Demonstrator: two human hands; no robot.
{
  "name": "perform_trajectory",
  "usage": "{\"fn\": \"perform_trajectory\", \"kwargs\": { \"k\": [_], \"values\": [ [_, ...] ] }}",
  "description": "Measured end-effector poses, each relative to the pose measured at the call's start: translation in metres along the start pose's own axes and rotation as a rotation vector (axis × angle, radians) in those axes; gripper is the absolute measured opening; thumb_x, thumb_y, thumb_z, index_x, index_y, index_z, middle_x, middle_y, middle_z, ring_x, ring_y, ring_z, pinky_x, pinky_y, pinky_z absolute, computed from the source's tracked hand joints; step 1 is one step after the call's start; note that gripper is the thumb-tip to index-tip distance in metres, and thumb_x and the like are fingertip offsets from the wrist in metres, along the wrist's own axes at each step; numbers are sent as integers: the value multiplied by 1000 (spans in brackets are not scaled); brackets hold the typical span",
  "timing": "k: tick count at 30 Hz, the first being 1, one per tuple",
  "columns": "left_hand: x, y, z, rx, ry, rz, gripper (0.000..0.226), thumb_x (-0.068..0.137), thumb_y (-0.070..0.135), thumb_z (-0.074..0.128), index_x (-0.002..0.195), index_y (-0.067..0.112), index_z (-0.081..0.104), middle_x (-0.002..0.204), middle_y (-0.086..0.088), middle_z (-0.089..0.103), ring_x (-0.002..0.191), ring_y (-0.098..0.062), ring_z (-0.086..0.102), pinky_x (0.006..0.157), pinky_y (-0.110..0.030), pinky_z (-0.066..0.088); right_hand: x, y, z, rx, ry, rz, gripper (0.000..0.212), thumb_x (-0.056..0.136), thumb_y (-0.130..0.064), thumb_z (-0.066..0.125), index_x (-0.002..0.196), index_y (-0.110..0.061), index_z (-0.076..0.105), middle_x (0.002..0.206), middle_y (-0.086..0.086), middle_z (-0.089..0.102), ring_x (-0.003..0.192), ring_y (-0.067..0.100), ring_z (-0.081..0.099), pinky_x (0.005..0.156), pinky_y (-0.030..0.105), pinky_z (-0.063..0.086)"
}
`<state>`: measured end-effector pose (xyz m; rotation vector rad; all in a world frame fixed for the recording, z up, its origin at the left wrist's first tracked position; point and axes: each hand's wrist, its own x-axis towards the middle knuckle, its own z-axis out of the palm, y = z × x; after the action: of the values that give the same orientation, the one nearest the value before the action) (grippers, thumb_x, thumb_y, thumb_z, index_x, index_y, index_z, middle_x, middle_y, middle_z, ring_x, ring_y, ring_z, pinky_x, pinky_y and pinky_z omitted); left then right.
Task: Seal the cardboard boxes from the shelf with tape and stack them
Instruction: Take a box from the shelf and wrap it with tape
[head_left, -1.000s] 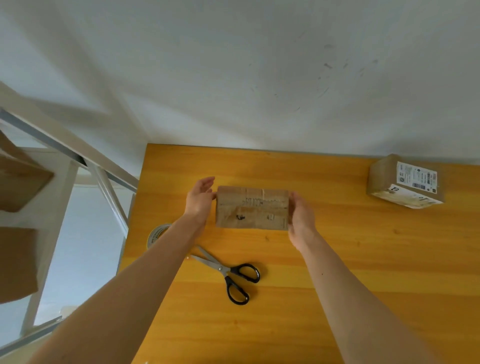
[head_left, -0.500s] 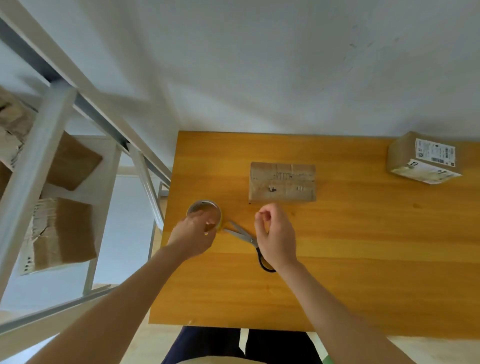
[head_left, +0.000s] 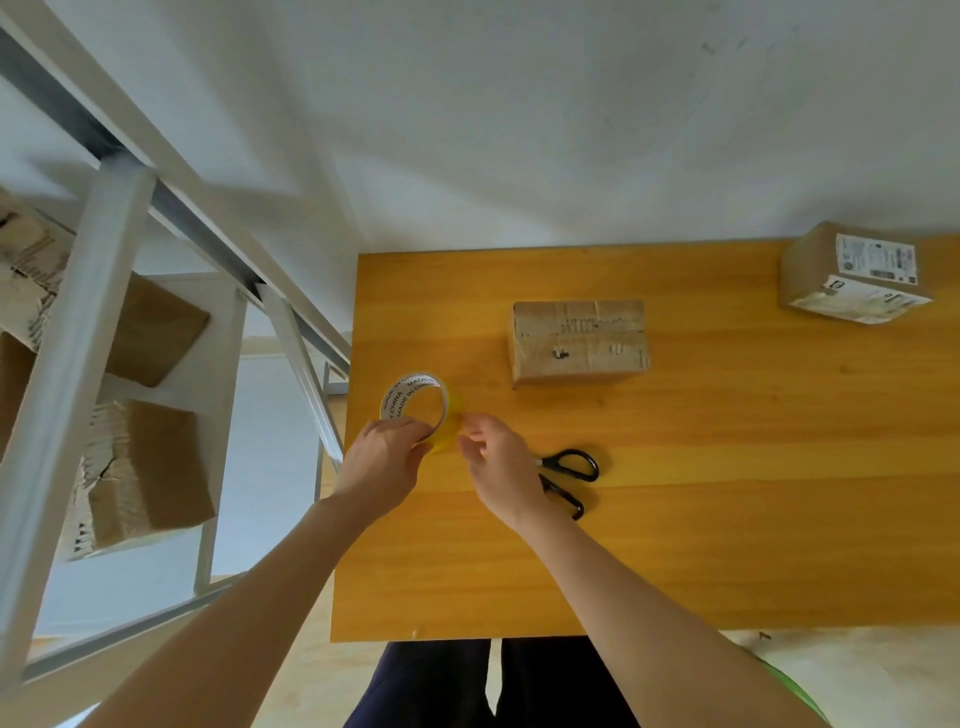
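I log the left hand (head_left: 382, 457) gripping the lower rim of the tape roll (head_left: 415, 383), ring upright. The right hand (head_left: 501, 462) has its fingers bent at the roll's outer edge; I cannot tell if they pinch it. The roll is translucent yellow tape on a white printed core. The scuffed, rectangular brown cardboard box (head_left: 579, 340) lies flat on the wooden table (head_left: 727, 467), beyond both hands.

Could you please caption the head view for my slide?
Left hand holds the tape roll, right hand at its edge, cardboard box beyond.

Cardboard box (head_left: 579, 340) lying flat, tape roll (head_left: 390, 402) held upright
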<state>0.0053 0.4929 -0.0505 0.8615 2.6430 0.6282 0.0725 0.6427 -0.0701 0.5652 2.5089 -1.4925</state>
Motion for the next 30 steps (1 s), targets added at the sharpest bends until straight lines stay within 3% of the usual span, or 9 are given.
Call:
{"fn": "perform_trajectory", "kwargs": {
  "k": [4,8,11,13,17,20,25,30],
  "values": [
    [7,6,-10,-42,12,33,12,90,8,62,99,5,70,93,-5,70,88,-29,65,83,-42,50,0,-9,-9,1,129,-21,25,100,-21,53,119,-8,62,113,6,68,106,17,62,85,26,50],
    [11,10,-9,-15,15,58,14,92,12,60,102,10,70,96,-3,69,91,-26,64,86,-36,47,-1,-15,-20,11,163,-29,23,99,-23,54,112,-6,64,104,8,68,95,22,65,80,40,53],
    [11,9,-2,61,-35,4,18,95,17,55,107,16,67,102,1,67,97,-23,60,88,-29,39,-1,-12,-34,-228,330,-131,21,100,-19,53,114,-8,63,109,7,64,96,24,61,75,38,52],
    [10,11,2,39,-23,-17,16,94,16,56,104,15,68,99,0,67,95,-25,61,83,-28,38,3,-8,-44,-310,294,-187,26,100,-20,52,120,-8,62,116,8,63,101,24,60,77,36,51],
    [9,24,5,-88,63,10,6,89,10,64,92,11,70,84,-4,70,82,-30,64,67,-29,41,6,-9,-45,-173,56,-123,39,100,-25,53,134,-5,55,130,10,59,111,25,59,91,38,49],
    [9,31,4,-106,126,26,7,86,10,69,92,12,71,82,-3,72,78,-30,66,63,-29,48,2,-10,-39,-97,139,-116,32,101,-17,51,128,-2,59,125,12,60,107,27,60,90,37,48],
    [9,37,2,-130,165,38,9,86,10,69,94,11,72,82,-3,72,80,-28,67,65,-30,50,-2,-9,-37,-98,263,-114,20,99,-10,52,108,-5,69,99,11,67,88,25,60,72,31,44],
    [11,43,-2,-224,218,12,11,86,9,68,96,9,72,84,-4,72,80,-22,66,62,-30,53,-3,-18,-42,-96,329,-195,22,96,-6,57,115,0,67,113,13,65,95,27,63,79,39,52]
  ]
}}
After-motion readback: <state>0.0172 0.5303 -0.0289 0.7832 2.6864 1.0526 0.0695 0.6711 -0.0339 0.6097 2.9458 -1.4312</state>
